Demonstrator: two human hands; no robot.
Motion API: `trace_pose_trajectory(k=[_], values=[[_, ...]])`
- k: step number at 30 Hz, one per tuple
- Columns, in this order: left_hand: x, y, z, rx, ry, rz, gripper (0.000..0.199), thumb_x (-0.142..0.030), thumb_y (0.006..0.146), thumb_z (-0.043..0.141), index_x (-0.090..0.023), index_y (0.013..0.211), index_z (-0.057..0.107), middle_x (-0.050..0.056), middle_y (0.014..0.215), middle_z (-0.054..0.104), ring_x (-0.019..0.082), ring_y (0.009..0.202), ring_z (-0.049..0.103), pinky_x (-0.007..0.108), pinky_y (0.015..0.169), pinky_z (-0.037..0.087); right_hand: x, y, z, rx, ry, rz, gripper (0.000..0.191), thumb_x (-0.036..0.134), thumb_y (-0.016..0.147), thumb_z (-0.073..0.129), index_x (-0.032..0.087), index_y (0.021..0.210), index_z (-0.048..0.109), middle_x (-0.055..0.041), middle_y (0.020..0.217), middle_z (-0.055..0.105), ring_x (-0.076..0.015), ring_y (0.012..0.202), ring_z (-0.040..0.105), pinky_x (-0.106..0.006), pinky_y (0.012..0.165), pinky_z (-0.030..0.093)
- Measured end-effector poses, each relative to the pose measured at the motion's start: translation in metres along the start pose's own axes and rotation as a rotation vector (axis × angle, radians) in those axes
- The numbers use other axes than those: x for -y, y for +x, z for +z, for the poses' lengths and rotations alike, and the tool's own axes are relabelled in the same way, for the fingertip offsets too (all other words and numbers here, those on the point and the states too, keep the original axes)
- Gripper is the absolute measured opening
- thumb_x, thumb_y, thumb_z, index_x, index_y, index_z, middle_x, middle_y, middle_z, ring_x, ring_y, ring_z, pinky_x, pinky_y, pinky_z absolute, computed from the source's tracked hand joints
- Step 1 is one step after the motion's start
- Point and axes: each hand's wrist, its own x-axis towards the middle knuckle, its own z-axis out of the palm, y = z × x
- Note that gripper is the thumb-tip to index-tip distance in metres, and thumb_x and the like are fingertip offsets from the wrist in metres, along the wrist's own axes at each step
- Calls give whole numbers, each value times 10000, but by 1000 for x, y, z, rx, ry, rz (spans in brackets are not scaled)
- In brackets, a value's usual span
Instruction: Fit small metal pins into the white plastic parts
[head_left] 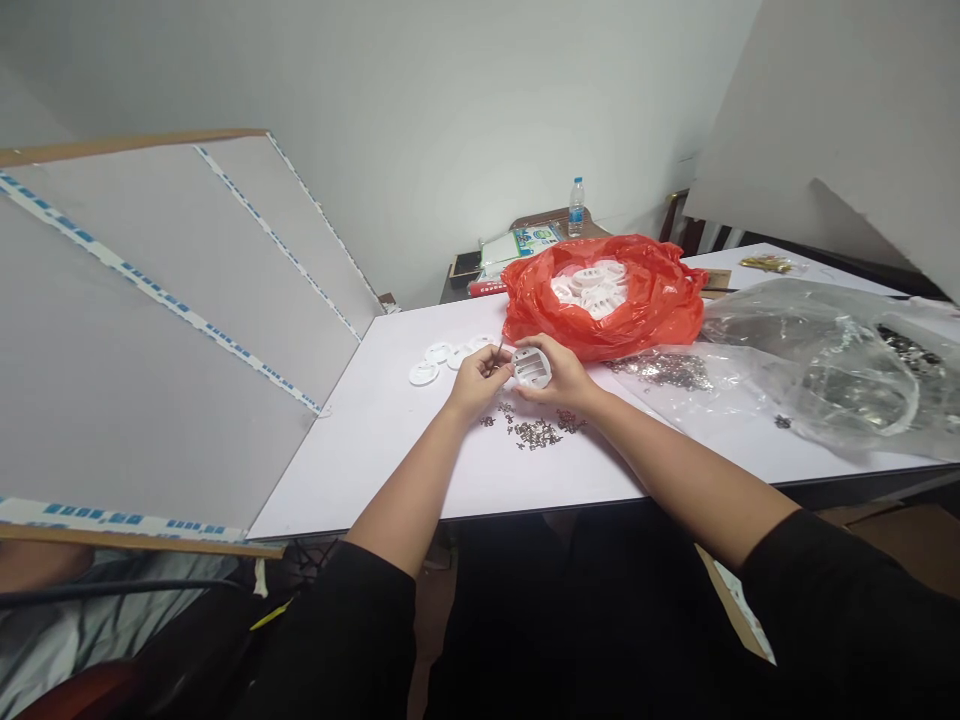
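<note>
In my right hand (564, 370) is a white round plastic housing (532, 369) with slots across its face, tilted up above the table. The fingers wrap its right side. My left hand (477, 383) is closed in a pinch at the housing's left edge, and a thin dark metal piece (500, 348) sticks up between the fingers; its exact kind is too small to tell. Below the hands lies a loose pile of small metal parts (537, 434) on the white tabletop. Several more white round housings (424, 374) lie behind and left of my left hand.
A red plastic bag (604, 338) full of white housings stands behind my right hand. Clear bags (840, 390) with metal parts spread over the right side. A white panel (150, 330) borders the left. A water bottle (576, 208) and packets (517, 245) stand at the back.
</note>
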Motion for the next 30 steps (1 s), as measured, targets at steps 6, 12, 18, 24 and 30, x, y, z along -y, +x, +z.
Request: trace_pose_trajectory(k=[6,12,18,24,30], values=[[7,2,-1,-40,99,19,232,-267,651,727,-125,806,627,22,770,628,82,619,493,234,614,385,-3,-2,4,47,-68,-40,569,382,745,707,151,1226,510,-106,1123,593,-172,1043,603,-309,918,531],[7,2,0,-35,76,16,239,-282,659,736,-127,816,644,26,768,637,93,642,522,234,633,407,-1,-2,4,47,-91,-57,549,371,767,683,157,1235,493,-106,1122,588,-175,1056,597,-312,928,527],[5,1,0,-41,66,9,246,-283,643,737,-125,802,636,24,760,637,95,650,534,235,642,424,-1,-2,5,49,-78,-37,561,382,761,692,157,1232,490,-107,1149,585,-178,1077,593,-315,941,523],[5,1,-1,-19,66,38,238,-289,657,721,-133,815,636,22,775,638,104,681,550,243,672,436,-1,-2,5,40,-76,-28,565,386,764,686,157,1240,485,-108,1147,583,-180,1075,593,-316,936,520],[3,0,0,-27,77,6,242,-287,641,718,-132,797,619,20,759,624,96,653,524,237,640,411,-3,-3,6,40,-77,-23,586,394,747,699,155,1237,485,-103,1137,578,-177,1067,592,-311,936,519]])
